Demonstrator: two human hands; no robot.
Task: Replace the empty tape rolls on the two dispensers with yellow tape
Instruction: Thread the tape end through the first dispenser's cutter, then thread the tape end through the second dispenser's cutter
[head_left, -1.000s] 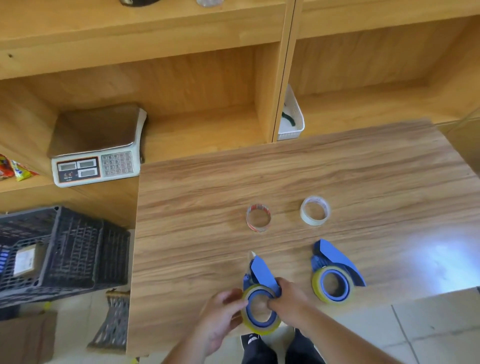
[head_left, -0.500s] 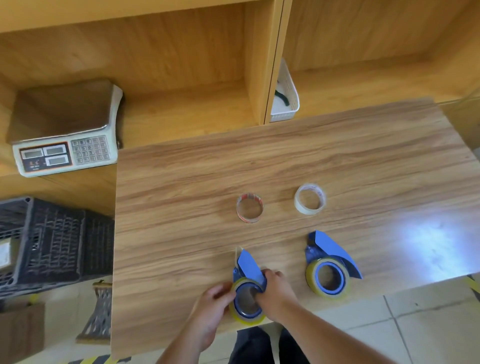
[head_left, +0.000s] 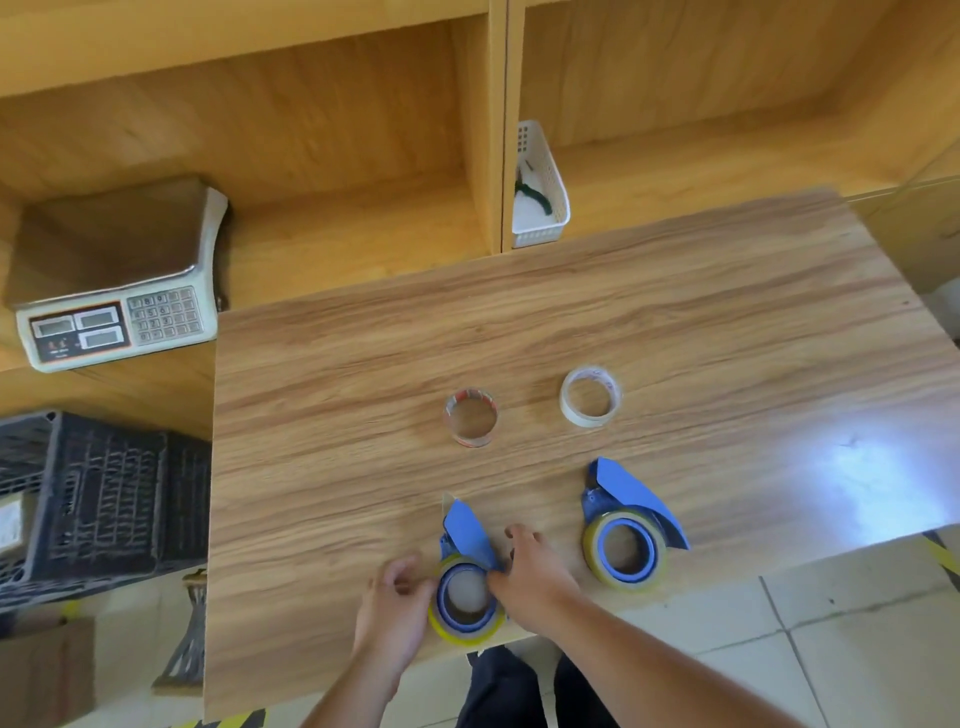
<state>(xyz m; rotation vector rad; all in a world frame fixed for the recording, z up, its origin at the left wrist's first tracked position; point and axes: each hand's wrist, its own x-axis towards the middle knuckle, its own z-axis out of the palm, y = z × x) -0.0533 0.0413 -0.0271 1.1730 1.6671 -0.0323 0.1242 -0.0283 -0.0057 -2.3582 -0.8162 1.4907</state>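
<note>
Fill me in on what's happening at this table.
A person is fitting yellow tape onto two blue dispensers. Both hands, the left hand and the right hand, are on the near dispenser, whose yellow roll is seated on its wheel near the table edge. The second dispenser lies untouched to the right, already carrying its own yellow tape. Two empty rolls stand farther back on the table.

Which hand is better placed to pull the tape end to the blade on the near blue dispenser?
Right hand: it rests beside the blue dispenser's blade arm; left hand steadies the yellow roll.
</note>
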